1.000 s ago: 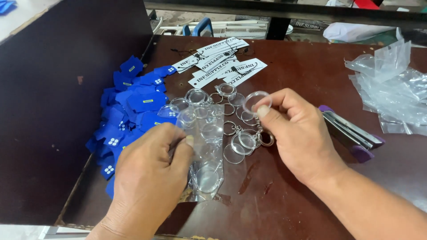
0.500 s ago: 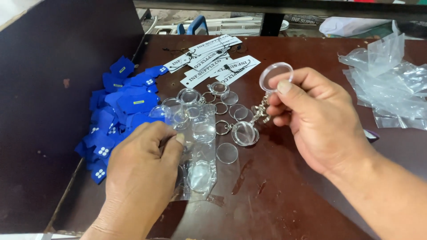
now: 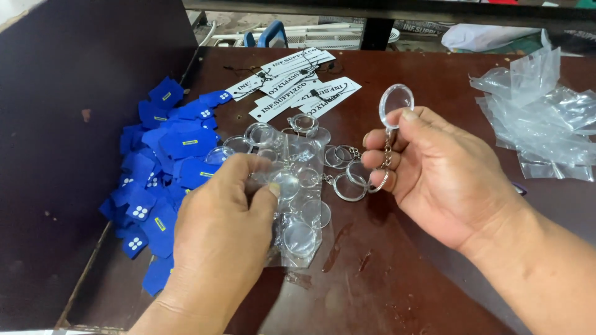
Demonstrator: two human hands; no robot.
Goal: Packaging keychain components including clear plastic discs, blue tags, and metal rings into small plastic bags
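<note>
R hand (image 3: 444,174) gripped a clear round keychain (image 3: 395,104) w/ chain, raised above table (image 3: 434,68). L hand (image 3: 220,232) pinched clear bag (image 3: 298,205) of keychains, near blue tags (image 3: 164,167) at left.

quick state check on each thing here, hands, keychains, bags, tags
right hand: closed on a clear round keychain, held up off the table
left hand: pinching a clear bag of keychains that lies on the table
loose keychains: scattered flat on the table
blue tags: heaped at the left
white paper tags: lying flat, overlapping
empty clear bags: crumpled pile at the right
</note>
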